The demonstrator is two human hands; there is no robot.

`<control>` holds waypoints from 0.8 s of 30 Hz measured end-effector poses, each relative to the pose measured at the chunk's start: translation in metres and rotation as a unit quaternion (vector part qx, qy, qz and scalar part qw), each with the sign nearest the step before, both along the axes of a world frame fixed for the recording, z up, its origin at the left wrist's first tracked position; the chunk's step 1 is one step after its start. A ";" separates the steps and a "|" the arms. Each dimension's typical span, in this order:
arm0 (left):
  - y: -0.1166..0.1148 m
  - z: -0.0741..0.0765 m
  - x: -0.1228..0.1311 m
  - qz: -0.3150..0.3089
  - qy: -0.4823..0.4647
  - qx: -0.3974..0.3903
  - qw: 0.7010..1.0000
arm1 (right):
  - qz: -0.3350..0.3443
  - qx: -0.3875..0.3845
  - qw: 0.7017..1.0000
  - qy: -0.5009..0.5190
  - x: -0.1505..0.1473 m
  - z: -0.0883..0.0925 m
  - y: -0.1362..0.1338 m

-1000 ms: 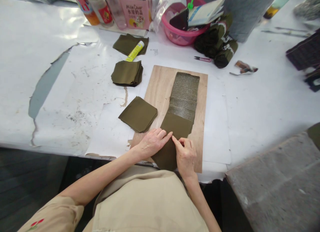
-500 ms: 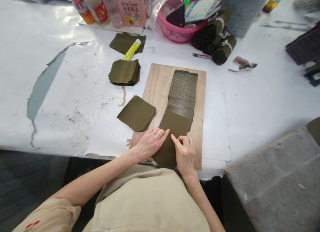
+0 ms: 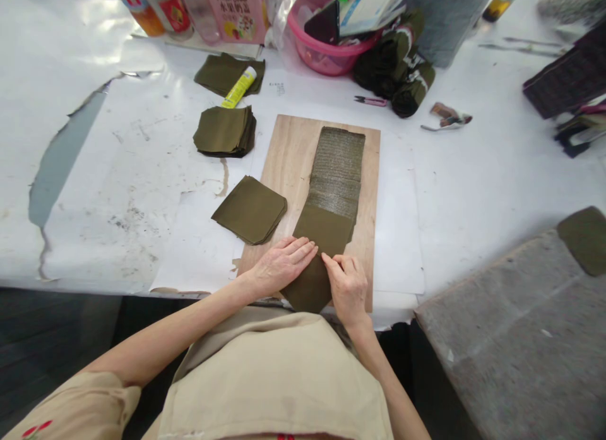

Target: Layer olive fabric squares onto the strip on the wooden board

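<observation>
An olive-green fabric piece [image 3: 307, 291] lies at the near end of a wooden board [image 3: 283, 153], one corner toward my body. My left hand [image 3: 283, 264] rests flat across its upper left part, fingers stretched and close together. At the right edge of the same piece, my right hand [image 3: 349, 287] pinches with thumb and forefinger, the other fingers curled in. Further up the board is a row of overlapping olive pieces [image 3: 337, 159], whose exposed strips look glossy and ridged. To the left, a neat stack of olive fabric pieces [image 3: 249, 209] overlaps the board's edge.
Behind are another fabric stack [image 3: 222, 130] and a yellow glue tube [image 3: 239, 87] on more pieces. A pink basin [image 3: 322, 58], dark yarn skeins [image 3: 411, 89] and thread snips [image 3: 372, 101] stand or lie at the back. A grey padded board [image 3: 516, 326] sits at right.
The whole view has shifted slightly, so things sit a little further left and higher. Both hands stay on the same fabric piece; the left fingers lie a little flatter.
</observation>
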State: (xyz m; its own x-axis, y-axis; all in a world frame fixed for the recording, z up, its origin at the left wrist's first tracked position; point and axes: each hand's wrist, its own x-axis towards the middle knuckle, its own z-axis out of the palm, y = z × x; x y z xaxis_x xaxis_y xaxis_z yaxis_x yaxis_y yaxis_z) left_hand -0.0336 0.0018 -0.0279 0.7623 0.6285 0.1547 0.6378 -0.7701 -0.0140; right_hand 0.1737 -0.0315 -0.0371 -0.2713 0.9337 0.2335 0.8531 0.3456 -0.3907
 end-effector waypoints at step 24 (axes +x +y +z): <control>0.000 0.011 0.010 -0.016 0.018 -0.024 0.999 | 0.009 0.013 1.000 -0.003 0.020 0.001 -0.010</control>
State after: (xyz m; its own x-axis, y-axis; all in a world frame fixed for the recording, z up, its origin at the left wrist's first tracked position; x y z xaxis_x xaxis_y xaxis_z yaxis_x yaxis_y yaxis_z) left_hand -0.0236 0.0023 -0.0172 0.7869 0.6095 0.0963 0.6124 -0.7906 0.0004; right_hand 0.1933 -0.0416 -0.0362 -0.2900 0.9224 0.2549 0.8491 0.3709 -0.3762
